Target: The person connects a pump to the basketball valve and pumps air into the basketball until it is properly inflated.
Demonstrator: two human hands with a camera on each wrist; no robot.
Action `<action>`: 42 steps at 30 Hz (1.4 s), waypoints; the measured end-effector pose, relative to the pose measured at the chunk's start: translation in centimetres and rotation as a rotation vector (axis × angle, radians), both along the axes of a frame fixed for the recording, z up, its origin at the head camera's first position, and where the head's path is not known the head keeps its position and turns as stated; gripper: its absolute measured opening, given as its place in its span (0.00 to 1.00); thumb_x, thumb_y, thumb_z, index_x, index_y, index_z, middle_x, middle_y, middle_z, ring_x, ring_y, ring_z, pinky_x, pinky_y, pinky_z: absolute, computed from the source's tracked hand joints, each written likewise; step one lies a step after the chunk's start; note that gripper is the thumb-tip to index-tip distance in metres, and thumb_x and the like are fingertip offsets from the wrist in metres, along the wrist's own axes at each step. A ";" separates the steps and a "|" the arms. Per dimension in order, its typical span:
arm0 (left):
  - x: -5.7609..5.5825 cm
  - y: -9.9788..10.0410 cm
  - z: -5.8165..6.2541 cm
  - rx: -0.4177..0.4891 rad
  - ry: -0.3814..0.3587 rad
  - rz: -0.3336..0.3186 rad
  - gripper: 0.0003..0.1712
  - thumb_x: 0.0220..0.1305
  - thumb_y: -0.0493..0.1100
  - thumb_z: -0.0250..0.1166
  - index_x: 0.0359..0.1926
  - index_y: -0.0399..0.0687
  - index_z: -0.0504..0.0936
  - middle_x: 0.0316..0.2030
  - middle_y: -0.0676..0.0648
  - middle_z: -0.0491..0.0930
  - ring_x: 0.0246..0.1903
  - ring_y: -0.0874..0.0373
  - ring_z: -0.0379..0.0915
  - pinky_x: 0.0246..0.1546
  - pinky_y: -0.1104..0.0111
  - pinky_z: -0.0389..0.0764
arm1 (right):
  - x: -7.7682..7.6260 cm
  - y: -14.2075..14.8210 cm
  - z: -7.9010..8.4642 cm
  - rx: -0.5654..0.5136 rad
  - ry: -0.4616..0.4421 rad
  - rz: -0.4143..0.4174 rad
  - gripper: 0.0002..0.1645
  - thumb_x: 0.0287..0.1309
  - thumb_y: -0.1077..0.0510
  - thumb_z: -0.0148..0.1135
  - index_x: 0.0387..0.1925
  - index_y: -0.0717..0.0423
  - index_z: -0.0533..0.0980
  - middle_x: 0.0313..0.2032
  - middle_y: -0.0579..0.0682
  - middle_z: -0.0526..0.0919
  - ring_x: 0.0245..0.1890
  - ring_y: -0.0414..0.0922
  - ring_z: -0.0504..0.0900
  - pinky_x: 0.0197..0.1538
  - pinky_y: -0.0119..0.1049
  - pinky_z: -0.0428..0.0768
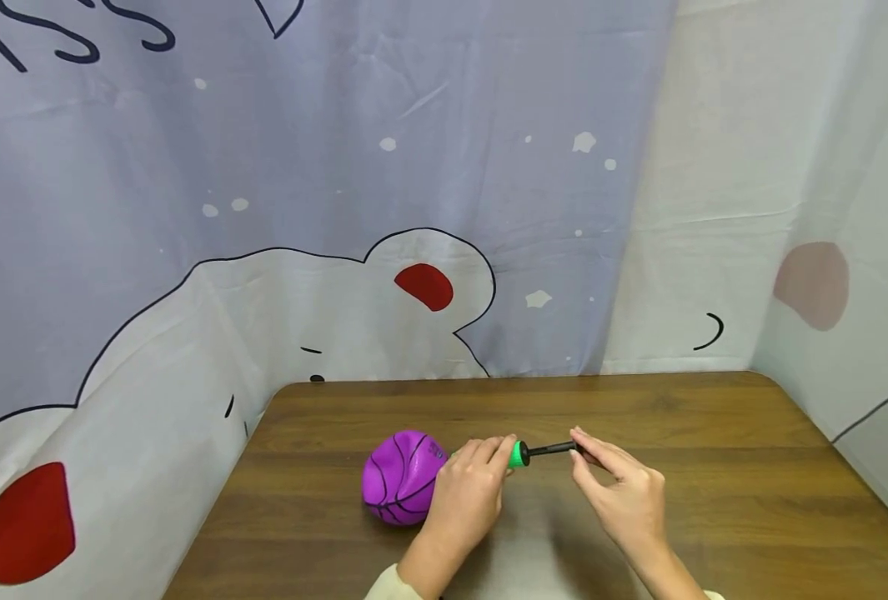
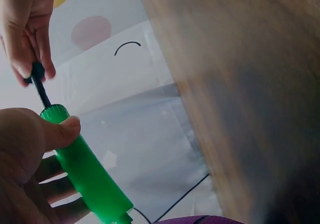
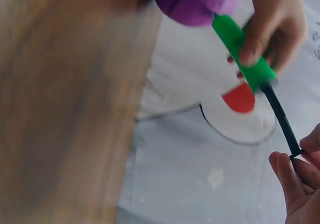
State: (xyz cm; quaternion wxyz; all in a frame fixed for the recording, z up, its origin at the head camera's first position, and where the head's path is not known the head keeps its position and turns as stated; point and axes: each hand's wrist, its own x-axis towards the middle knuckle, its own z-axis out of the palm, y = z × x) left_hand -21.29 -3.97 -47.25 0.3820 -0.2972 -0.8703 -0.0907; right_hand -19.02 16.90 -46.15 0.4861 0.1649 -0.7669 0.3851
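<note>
A purple ball (image 1: 401, 483) with black seam lines sits on the table, its side creased and dented. My left hand (image 1: 468, 493) grips the green barrel of a small hand pump (image 2: 92, 176) right beside the ball. In the right wrist view the pump's tip end meets the purple ball (image 3: 197, 3). The black plunger rod (image 3: 281, 116) is drawn out of the barrel, pointing right. My right hand (image 1: 625, 492) pinches the black handle at the rod's far end between thumb and fingers.
The brown wooden table (image 1: 751, 500) spreads under both hands. Behind it hangs a printed curtain (image 1: 549, 208) in grey-blue and white, reaching the table's back edge and its right side.
</note>
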 end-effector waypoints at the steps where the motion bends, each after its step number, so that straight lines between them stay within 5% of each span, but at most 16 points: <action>1: 0.0 0.0 0.1 -0.001 -0.007 0.004 0.28 0.51 0.44 0.78 0.55 0.49 0.84 0.45 0.50 0.87 0.41 0.56 0.83 0.46 0.66 0.86 | 0.0 0.5 0.2 -0.011 0.003 -0.016 0.21 0.39 0.72 0.73 0.40 0.57 0.89 0.38 0.51 0.91 0.33 0.29 0.87 0.40 0.13 0.79; 7: 0.0 -0.2 0.2 -0.003 -0.024 0.023 0.28 0.51 0.44 0.78 0.55 0.49 0.85 0.45 0.50 0.87 0.41 0.56 0.83 0.47 0.65 0.86 | 0.6 2.7 1.4 -0.034 -0.022 -0.073 0.20 0.43 0.72 0.71 0.41 0.56 0.89 0.38 0.52 0.91 0.37 0.18 0.82 0.34 0.10 0.74; 12: 0.0 -0.2 0.2 -0.008 -0.015 0.037 0.28 0.50 0.42 0.79 0.55 0.49 0.84 0.44 0.50 0.87 0.41 0.56 0.84 0.46 0.64 0.87 | 0.8 2.6 1.4 -0.028 -0.053 -0.065 0.20 0.45 0.72 0.71 0.42 0.55 0.89 0.38 0.51 0.91 0.38 0.17 0.81 0.38 0.10 0.75; 19: -0.1 -0.2 0.1 -0.013 0.062 0.044 0.28 0.45 0.38 0.79 0.51 0.45 0.85 0.42 0.48 0.87 0.41 0.54 0.83 0.49 0.61 0.86 | 0.3 -0.5 -0.1 -0.027 -0.087 -0.012 0.19 0.46 0.72 0.72 0.42 0.57 0.89 0.39 0.51 0.91 0.34 0.27 0.86 0.33 0.13 0.78; 22: -0.1 0.0 0.0 -0.024 0.078 0.041 0.29 0.42 0.36 0.79 0.50 0.44 0.85 0.41 0.48 0.87 0.40 0.54 0.83 0.49 0.62 0.86 | -0.2 -2.1 -1.0 -0.019 -0.096 0.024 0.19 0.45 0.72 0.74 0.42 0.58 0.88 0.39 0.51 0.91 0.32 0.33 0.88 0.38 0.15 0.80; 29: -0.1 0.3 0.0 -0.036 0.017 0.036 0.27 0.48 0.39 0.78 0.52 0.48 0.85 0.43 0.50 0.87 0.41 0.56 0.83 0.49 0.64 0.86 | -0.8 -3.1 -1.7 0.014 -0.048 0.095 0.21 0.40 0.74 0.76 0.40 0.61 0.88 0.36 0.53 0.91 0.27 0.42 0.89 0.36 0.20 0.83; 42: 0.1 0.1 0.5 -0.019 -0.086 0.073 0.28 0.52 0.45 0.78 0.57 0.52 0.84 0.46 0.52 0.86 0.43 0.58 0.82 0.45 0.66 0.86 | 0.3 1.8 0.5 -0.022 -0.129 -0.021 0.18 0.46 0.72 0.72 0.41 0.57 0.89 0.37 0.53 0.91 0.35 0.20 0.83 0.42 0.12 0.77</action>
